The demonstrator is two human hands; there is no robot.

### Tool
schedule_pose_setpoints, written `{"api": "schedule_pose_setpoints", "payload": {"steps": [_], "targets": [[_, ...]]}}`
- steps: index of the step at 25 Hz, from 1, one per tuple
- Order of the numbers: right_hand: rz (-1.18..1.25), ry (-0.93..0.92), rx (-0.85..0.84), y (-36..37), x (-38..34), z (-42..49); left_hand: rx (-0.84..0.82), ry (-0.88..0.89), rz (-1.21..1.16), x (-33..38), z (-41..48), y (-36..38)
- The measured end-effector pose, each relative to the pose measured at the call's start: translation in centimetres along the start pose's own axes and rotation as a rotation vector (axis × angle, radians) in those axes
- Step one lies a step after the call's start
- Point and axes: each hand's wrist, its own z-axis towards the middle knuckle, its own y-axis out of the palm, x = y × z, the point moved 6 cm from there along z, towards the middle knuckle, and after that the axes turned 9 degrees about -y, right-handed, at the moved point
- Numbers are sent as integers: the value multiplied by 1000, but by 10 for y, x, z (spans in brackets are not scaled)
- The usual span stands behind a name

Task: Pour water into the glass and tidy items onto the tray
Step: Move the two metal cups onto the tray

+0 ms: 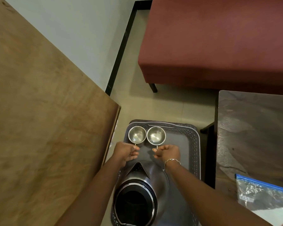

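Two shiny steel cups stand side by side at the far end of a grey tray (193, 144): the left cup (137, 134) and the right cup (156, 135). My left hand (126, 152) pinches the left cup's handle. My right hand (167, 152), a thin bracelet on its wrist, pinches the right cup's handle. A steel kettle (137, 193) with a black open top stands on the near end of the tray, between my forearms, its spout pointing toward the cups. Whether the cups hold water cannot be told.
A brown wooden table (39, 111) fills the left side. A dark stone-look table (252, 136) stands on the right with a blue-edged plastic bag (265, 198) on it. A red upholstered bench (219, 43) sits beyond, on a pale tiled floor.
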Motion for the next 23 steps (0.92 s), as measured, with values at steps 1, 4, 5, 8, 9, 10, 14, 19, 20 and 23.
{"api": "schedule_pose_setpoints", "payload": {"steps": [1, 4, 5, 8, 9, 10, 14, 19, 20, 23], "targets": [[2, 4, 5, 1, 0, 2, 1, 0, -21, 1, 3, 3], [-6, 26, 25, 2, 5, 6, -6, -10, -66, 0, 7, 9], [-16, 32, 31, 1, 7, 7, -6, -15, -71, -2, 8, 9], [-17, 54, 44, 2, 11, 7, -16, -22, -29, -3, 10, 7], [-13, 62, 41, 2, 12, 7, -32, -31, 4, -4, 11, 6], [-8, 72, 33, 3, 12, 7, -61, -37, 33, -6, 11, 5], [28, 93, -30, 3, 10, 5, -136, -15, 65, -12, 8, -2], [-14, 43, -54, -16, -7, -2, 130, 301, -171, 7, -57, -28], [-24, 21, -69, -24, -13, -6, 178, 404, -228, 13, -79, -33], [-106, -96, -64, -67, -37, -20, 305, 662, -312, 18, -150, -28]]}}
